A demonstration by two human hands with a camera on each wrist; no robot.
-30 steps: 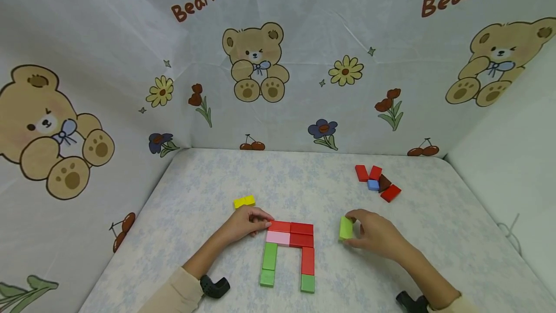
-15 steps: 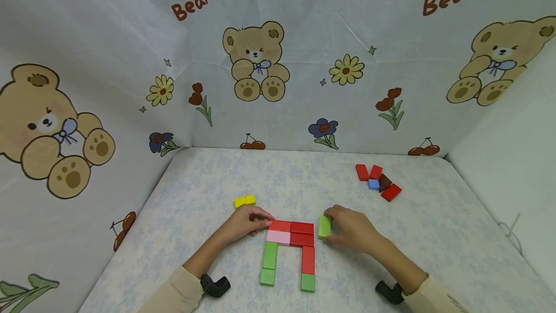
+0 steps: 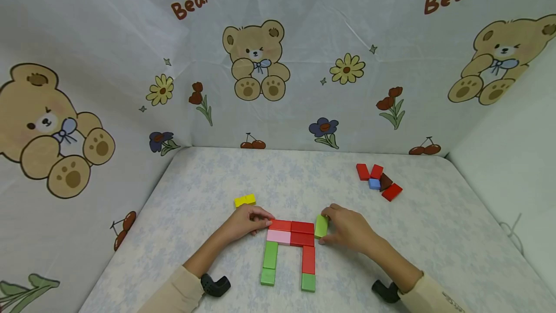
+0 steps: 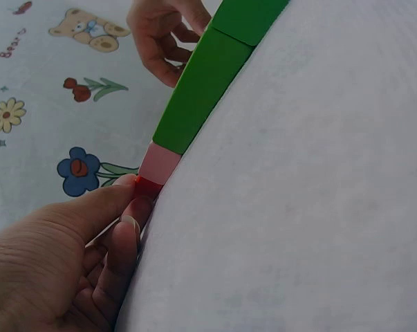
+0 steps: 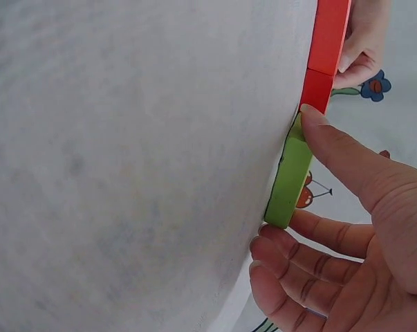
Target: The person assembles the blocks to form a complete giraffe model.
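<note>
Red, pink and green wooden blocks lie flat, joined into a table-like figure with two legs. My left hand (image 3: 245, 221) is at its upper left corner, thumb and forefinger holding the end of a red block (image 3: 280, 225). Below that is a pink block (image 3: 278, 237), with two more red blocks (image 3: 302, 234) beside them. At the figure's right end, my right hand (image 3: 349, 228) grips a light green block (image 3: 321, 226) between thumb and fingers. In the right wrist view the light green block (image 5: 288, 180) slants beside the red blocks (image 5: 317, 90), its near corner against or almost against them.
Green blocks (image 3: 270, 255) form the left leg; a red block (image 3: 309, 260) and a green block (image 3: 308, 282) form the right one. Yellow blocks (image 3: 245, 200) lie behind my left hand. Loose red blocks (image 3: 392, 192), a blue block (image 3: 374, 184) and a brown triangular block (image 3: 385, 182) lie back right.
My right hand has carried the light green block leftward across the table, up to the right end of the figure, and it has tilted slightly. The left hand has stayed in place.
</note>
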